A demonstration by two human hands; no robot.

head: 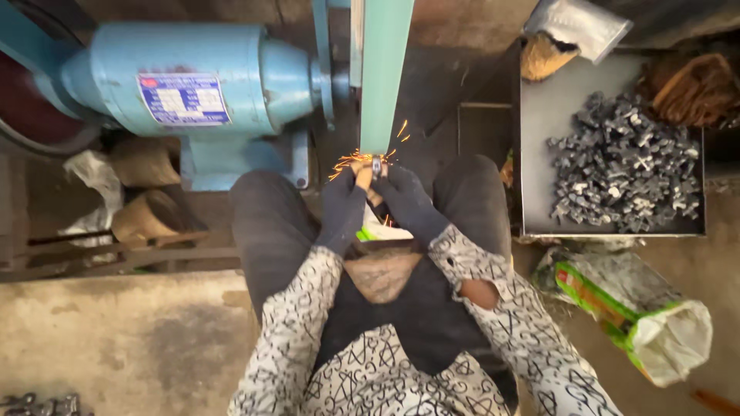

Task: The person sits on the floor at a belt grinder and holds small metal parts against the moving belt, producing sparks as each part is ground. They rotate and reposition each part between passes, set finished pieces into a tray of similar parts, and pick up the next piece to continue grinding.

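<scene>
A green sanding belt (384, 73) runs down from the top of the view beside a light blue motor (193, 77). Both my hands wear dark gloves. My left hand (344, 206) and my right hand (407, 202) together pinch a small metal part (376, 166) and press it against the lower end of the belt. Orange sparks (351, 160) fly off to the left of the part. My knees in dark trousers sit either side of the hands.
A grey metal tray (543, 115) at the right holds a heap of small dark metal parts (623, 166). A green and white sack (640, 308) lies on the concrete floor below it. Rags and brown rolls lie at the left under the motor.
</scene>
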